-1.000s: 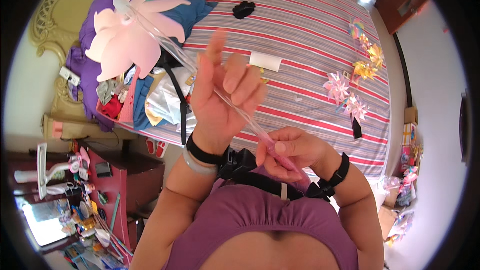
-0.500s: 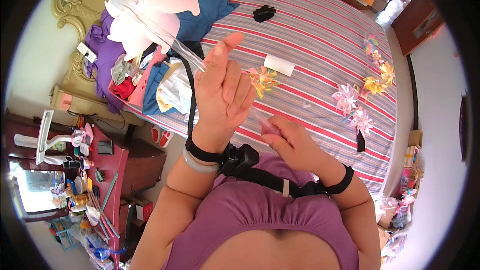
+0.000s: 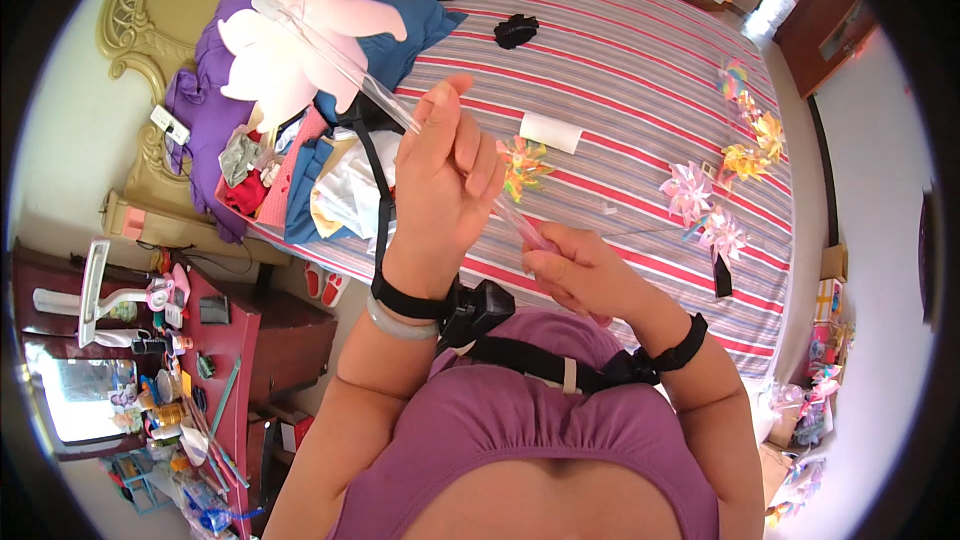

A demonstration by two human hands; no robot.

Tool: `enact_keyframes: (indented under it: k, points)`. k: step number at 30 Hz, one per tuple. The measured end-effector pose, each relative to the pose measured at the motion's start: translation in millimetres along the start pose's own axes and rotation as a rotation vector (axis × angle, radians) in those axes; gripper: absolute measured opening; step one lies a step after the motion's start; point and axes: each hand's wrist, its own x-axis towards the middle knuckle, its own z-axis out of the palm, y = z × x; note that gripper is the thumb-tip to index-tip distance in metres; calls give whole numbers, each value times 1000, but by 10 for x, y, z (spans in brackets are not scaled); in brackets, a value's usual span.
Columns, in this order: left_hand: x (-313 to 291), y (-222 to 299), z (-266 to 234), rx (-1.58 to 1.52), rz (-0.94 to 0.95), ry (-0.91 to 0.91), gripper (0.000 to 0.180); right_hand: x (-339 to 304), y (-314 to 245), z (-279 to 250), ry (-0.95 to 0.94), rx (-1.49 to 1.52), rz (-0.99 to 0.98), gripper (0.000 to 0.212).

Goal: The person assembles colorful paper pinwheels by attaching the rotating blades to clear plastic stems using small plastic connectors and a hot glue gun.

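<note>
A large pale pink-white flower-shaped pinwheel (image 3: 305,35) sits at the top of a clear stick (image 3: 375,90), which slants down from the upper left. My left hand (image 3: 450,160) is wrapped round the middle of this stick. Lower and to the right, my right hand (image 3: 585,275) grips the stick's pink lower end (image 3: 535,235) between thumb and curled fingers. Just beyond my left hand, a small yellow-orange shiny pinwheel (image 3: 522,168) lies on the striped bed sheet (image 3: 600,70). My fingers hide parts of the stick.
On the bed lie a white roll (image 3: 551,132), a black bundle (image 3: 516,31), pink pinwheels (image 3: 688,192) and yellow pinwheels (image 3: 745,162). Clothes and a pink basket (image 3: 290,175) crowd its left side. A cluttered dark red table (image 3: 228,380) stands lower left.
The flower has turned a little and shifted slightly right with the stick. My left fingers have curled in more, and more of the pink end shows at my right hand.
</note>
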Motion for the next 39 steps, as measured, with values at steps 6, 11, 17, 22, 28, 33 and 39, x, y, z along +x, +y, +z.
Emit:
enact_keyframes:
  k: [6, 11, 17, 22, 28, 33, 39]
  points:
    - [-61, 102, 61, -368, -130, -288, 36, -56, 96, -93, -498, 949, 425, 37]
    - [-47, 207, 27, -130, 26, -123, 19, -81, 79, -6, -597, 873, 381, 35]
    - [47, 104, -171, -186, -23, -166, 21, -33, 196, 22, -137, 92, 70, 31]
    - [124, 53, -244, -149, -18, -40, 22, 24, 152, 42, 18, -182, 24, 29]
    - [237, -26, -242, -16, -36, 33, 23, 45, 227, 12, 88, -282, 42, 27]
    - [312, -48, -388, -26, -19, 218, 20, 42, 251, -11, 130, -75, 42, 39]
    - [379, 25, -499, -1, 30, 356, 20, -160, 432, -103, 402, -506, -113, 41]
